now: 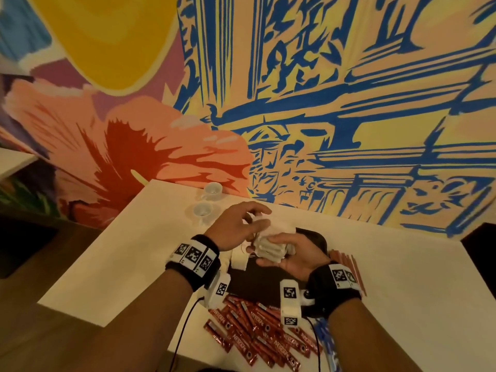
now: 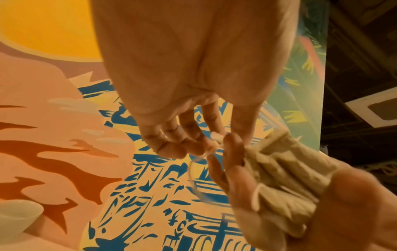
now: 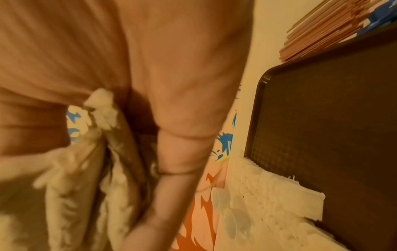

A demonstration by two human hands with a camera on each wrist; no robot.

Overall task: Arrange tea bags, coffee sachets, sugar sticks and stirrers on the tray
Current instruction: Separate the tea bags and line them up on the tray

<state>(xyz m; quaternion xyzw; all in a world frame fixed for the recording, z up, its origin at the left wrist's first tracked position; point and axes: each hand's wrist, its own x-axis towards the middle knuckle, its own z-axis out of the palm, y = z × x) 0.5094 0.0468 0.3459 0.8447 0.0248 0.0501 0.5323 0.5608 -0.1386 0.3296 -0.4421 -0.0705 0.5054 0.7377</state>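
I face a painted wall with a mural: blue brushwork on pale yellow to the right, a large coral and red flower to the left, a yellow disc above. A white table stands against it. Warm, dim light.

Much of the tray and the tea bags escapes us

In the head view our arms and wrist cameras cover most of the dark tray; the blue sachets run off the bottom edge. In the right wrist view the tea bags blur against the right hand, so we cannot count them, and the stirrers are cut off at the top.
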